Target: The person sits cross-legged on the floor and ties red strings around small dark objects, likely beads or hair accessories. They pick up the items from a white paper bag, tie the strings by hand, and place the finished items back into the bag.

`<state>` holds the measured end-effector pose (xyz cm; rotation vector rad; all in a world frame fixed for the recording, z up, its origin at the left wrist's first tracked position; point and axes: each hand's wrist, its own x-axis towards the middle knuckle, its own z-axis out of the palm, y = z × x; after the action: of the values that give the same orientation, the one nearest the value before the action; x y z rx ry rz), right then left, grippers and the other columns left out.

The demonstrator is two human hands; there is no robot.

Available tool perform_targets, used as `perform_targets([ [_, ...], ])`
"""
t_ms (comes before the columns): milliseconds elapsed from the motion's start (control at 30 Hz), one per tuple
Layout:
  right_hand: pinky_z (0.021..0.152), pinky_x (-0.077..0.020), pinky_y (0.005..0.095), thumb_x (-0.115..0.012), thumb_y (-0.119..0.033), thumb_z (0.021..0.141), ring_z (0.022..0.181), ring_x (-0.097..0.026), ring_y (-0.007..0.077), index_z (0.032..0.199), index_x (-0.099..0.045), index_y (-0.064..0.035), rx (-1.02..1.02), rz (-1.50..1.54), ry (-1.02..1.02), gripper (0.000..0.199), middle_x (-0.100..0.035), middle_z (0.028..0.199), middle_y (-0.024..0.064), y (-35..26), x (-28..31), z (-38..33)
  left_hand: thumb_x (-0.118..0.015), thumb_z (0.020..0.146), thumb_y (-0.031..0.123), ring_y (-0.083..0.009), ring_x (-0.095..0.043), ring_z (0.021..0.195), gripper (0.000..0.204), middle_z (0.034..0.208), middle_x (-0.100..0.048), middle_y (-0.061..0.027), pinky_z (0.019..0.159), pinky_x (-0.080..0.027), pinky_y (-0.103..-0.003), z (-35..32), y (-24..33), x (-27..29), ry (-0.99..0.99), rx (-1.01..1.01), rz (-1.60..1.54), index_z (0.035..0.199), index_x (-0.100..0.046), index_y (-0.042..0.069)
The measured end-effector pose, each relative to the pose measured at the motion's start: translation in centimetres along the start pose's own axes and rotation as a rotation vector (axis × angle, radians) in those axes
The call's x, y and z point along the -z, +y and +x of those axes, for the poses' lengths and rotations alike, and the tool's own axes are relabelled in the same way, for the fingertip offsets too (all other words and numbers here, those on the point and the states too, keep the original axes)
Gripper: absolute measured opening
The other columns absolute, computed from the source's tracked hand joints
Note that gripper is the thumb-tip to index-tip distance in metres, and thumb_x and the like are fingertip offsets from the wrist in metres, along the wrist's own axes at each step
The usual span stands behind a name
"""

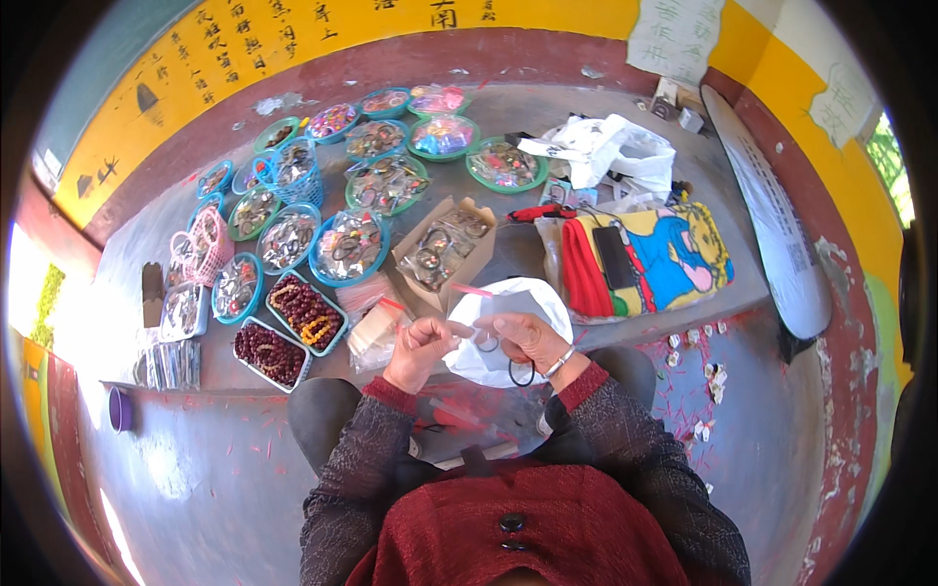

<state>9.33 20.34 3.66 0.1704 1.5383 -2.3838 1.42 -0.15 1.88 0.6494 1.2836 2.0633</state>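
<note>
A grey platform [528,105] bears a colourful folded cloth [674,262] and, nearer, a white plastic bag [547,293]. Over the bag, the left hand [420,350] pinches its fingers narrow, grip unclear; the right hand's [533,344] fingers hold a dangling black band [512,374].

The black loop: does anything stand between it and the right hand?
Nothing visible does: the black loop hangs just below the right hand, apparently touching it. The white plastic bag appears behind both, not between them.
</note>
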Motion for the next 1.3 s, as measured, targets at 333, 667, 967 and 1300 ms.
perform_targets([
  [333,0.041,-0.0241,0.016,-0.063,-0.017,0.083,0.048,-0.035,-0.0001,0.095,-0.066,-0.0014,0.04,-0.105,0.108,0.02,-0.063,0.078,-0.0004,0.6,0.3,-0.2,-0.06,0.082,0.003,-0.0097,-0.056,0.082,0.004,0.091,-0.063,-0.0069,0.075,-0.044,-0.024,-1.5,-2.7,-0.5,0.12,0.079,0.144,0.082,-0.056,0.003],
  [667,0.062,-0.0447,0.0208,-0.064,-0.013,0.081,0.069,-0.057,0.008,0.091,-0.066,0.0013,0.144,-0.337,0.152,0.018,-0.065,0.076,0.0033,2.8,0.4,1.5,-0.056,0.086,0.013,-0.0087,-0.057,0.072,0.015,0.081,-0.064,-0.0051,0.065,-0.043,-0.022,-0.3,-3.5,-0.2,0.209,0.199,0.219,0.09,-0.063,0.0],
  [967,0.065,-0.0457,0.0214,-0.065,-0.009,0.078,0.069,-0.058,0.0085,0.087,-0.066,0.0025,0.096,-0.438,0.193,0.014,-0.065,0.075,0.005,3.2,0.7,1.5,-0.055,0.087,0.014,-0.0107,-0.057,0.074,0.018,0.081,-0.064,-0.0062,0.065,-0.044,-0.023,-0.5,-3.7,-0.3,0.258,0.211,0.12,0.091,-0.064,-0.001],
  [1300,0.059,-0.0443,0.0218,-0.069,-0.009,0.075,0.064,-0.055,0.007,0.078,-0.066,0.0016,0.119,-0.407,0.203,0.011,-0.064,0.07,0.003,3.1,0.5,1.2,-0.055,0.087,0.014,-0.0107,-0.058,0.078,0.018,0.084,-0.065,-0.0052,0.068,-0.043,-0.025,-0.6,-3.5,-0.4,0.182,0.193,0.058,0.096,-0.064,0.001],
])
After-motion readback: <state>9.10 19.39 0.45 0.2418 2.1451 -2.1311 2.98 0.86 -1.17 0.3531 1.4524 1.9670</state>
